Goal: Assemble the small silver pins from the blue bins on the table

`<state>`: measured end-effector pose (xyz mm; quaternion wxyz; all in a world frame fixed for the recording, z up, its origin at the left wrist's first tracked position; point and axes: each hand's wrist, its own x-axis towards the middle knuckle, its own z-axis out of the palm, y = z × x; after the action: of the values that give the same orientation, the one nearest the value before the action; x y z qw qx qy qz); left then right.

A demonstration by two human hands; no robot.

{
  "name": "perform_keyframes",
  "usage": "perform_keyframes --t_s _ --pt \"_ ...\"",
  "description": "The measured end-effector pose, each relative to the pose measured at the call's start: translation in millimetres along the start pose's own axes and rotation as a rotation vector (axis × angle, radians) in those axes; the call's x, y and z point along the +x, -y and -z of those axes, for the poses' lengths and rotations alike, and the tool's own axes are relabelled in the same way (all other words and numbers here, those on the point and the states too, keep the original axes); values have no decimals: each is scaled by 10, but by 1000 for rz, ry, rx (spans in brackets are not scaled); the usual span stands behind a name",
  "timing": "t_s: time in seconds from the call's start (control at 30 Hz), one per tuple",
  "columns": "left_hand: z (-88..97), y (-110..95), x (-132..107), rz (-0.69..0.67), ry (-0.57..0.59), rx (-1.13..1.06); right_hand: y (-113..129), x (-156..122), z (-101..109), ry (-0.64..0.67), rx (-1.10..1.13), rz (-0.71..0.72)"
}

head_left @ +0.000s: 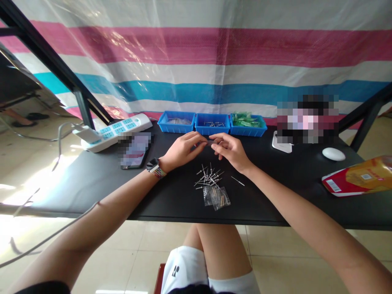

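Over the middle of the black table, my left hand (186, 149) and my right hand (232, 152) meet at their fingertips. Both pinch a small clear plastic bag (210, 143), which is mostly covered by the fingers; its contents cannot be made out. Just below them lies a loose pile of silver blind rivets (210, 177). One single rivet (238, 181) lies apart, near my right forearm. Touching the pile's near side are small clear zip bags (217, 197), overlapping, with brass-coloured pieces inside. A watch is on my left wrist.
Three blue bins stand behind my hands: one with clear bags (177, 127), one with rivets (212, 130), one with green packets (248, 130). A power strip (119, 128) and phone (136, 151) lie left; a white mouse (333, 154) and red-yellow package (358, 177) lie right.
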<state>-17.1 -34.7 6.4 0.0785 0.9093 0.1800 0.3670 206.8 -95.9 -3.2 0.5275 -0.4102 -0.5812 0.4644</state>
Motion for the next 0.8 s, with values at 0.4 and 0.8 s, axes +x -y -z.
perform_keyframes --t_s 0.4,0.8 --pt "10 19 -35 -38 11 101 -69 53 -27 -22 105 -57" --pt "3 42 -5 -43 -16 70 -18 34 -36 -11 255 -198"
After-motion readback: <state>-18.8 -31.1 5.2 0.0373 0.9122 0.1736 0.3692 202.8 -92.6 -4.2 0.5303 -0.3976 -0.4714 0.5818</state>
